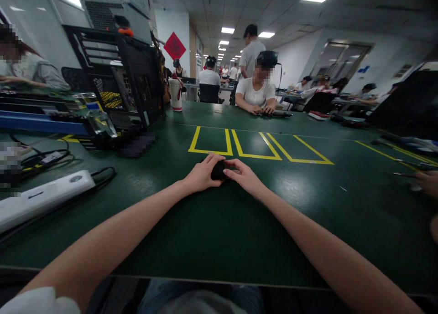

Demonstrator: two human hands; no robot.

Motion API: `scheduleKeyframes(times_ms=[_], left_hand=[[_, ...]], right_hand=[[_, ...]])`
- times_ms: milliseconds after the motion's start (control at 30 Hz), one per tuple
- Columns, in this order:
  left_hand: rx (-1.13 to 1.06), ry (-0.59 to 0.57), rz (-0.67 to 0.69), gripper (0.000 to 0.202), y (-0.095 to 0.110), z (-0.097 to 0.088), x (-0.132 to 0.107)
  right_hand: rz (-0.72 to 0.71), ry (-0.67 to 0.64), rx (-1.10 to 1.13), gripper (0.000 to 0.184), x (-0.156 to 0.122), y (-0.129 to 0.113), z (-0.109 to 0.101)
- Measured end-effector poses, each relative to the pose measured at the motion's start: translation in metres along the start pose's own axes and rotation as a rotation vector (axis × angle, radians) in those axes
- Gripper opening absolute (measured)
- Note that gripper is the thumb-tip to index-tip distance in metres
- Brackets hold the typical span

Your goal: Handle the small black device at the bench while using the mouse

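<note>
One black object point(217, 170): probably light, stiff; grip sides
Left hand point(201, 173): curled around it
Right hand point(243, 176): half-curled, fingertips against it; firm grip, can't tell

We have a dark green, slightly glossy worktop point(191, 241) before us. Across its middle we see three yellow tape outlines point(260, 157) side by side; to our left lie a white power strip point(46, 198) and black cables point(104, 181), and farther back stand a black computer case point(137, 84) and a white cup point(176, 95).
</note>
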State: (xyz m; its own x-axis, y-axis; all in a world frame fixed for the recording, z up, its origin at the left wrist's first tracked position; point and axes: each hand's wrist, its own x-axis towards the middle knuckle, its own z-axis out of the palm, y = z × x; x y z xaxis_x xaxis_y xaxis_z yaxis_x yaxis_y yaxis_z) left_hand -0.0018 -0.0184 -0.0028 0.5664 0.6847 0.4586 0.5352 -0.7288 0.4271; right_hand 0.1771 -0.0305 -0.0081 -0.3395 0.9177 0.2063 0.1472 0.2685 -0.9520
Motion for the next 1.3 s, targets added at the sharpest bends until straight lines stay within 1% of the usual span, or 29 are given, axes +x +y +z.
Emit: scheduleKeyframes(times_ms=[100, 167, 300, 400, 500, 567, 667, 800, 867, 967, 1067, 1133, 1233, 1300], left_hand=[[0.002, 0.004, 0.003, 0.059, -0.0004, 0.0005, -0.0002], [0.004, 0.009, 0.004, 0.058, -0.0005, 0.0009, -0.0001], [-0.003, 0.011, -0.004, 0.058, -0.0004, 0.0012, 0.0002], [0.001, 0.004, -0.007, 0.059, 0.0, 0.0007, 0.0005], [-0.005, -0.009, -0.01, 0.059, 0.0006, 0.0, 0.0007], [-0.014, -0.008, -0.011, 0.059, 0.0009, -0.0003, 0.0006], [-0.025, 0.002, -0.005, 0.06, 0.0009, -0.0005, 0.0005], [-0.019, 0.004, 0.005, 0.059, 0.001, -0.0003, 0.0005], [-0.013, 0.004, 0.003, 0.058, 0.0014, -0.0002, 0.0007], [-0.013, 0.002, -0.014, 0.059, 0.0022, -0.0003, 0.0009], [-0.017, -0.004, -0.023, 0.06, 0.0024, -0.0007, 0.0007], [-0.023, -0.006, -0.02, 0.06, 0.0022, -0.001, 0.0004], [-0.03, -0.004, -0.014, 0.059, 0.0016, -0.0009, 0.0001], [-0.027, 0.002, -0.015, 0.058, 0.0013, -0.0005, 0.0001]], right_hand=[[-0.059, -0.04, 0.035, 0.033, -0.0024, -0.0017, -0.001], [-0.074, -0.047, 0.064, 0.033, -0.0035, -0.0033, -0.0005], [-0.059, 0.007, 0.071, 0.023, -0.002, -0.0043, 0.0015], [-0.029, 0.038, 0.06, 0.028, 0.0004, -0.003, 0.0018], [0.013, 0.004, 0.042, 0.031, 0.0009, -0.0021, 0.0003], [-0.003, -0.025, 0.032, 0.031, -0.0002, -0.0022, -0.0008], [-0.037, -0.037, 0.036, 0.034, -0.0021, -0.0031, -0.0013], [-0.052, -0.015, 0.06, 0.024, -0.0011, -0.0024, 0.0007], [-0.059, 0.008, 0.065, 0.023, 0.0007, -0.0007, 0.0018], [-0.019, 0.03, 0.041, 0.03, 0.0028, 0.002, 0.0015], [0.019, -0.019, 0.014, 0.033, 0.0025, 0.0021, -0.0008], [-0.009, -0.052, 0.012, 0.032, 0.0009, 0.0003, -0.002], [-0.065, -0.06, 0.04, 0.035, -0.0015, -0.0027, -0.0016], [-0.067, -0.049, 0.06, 0.029, -0.0017, -0.0031, -0.0004]])
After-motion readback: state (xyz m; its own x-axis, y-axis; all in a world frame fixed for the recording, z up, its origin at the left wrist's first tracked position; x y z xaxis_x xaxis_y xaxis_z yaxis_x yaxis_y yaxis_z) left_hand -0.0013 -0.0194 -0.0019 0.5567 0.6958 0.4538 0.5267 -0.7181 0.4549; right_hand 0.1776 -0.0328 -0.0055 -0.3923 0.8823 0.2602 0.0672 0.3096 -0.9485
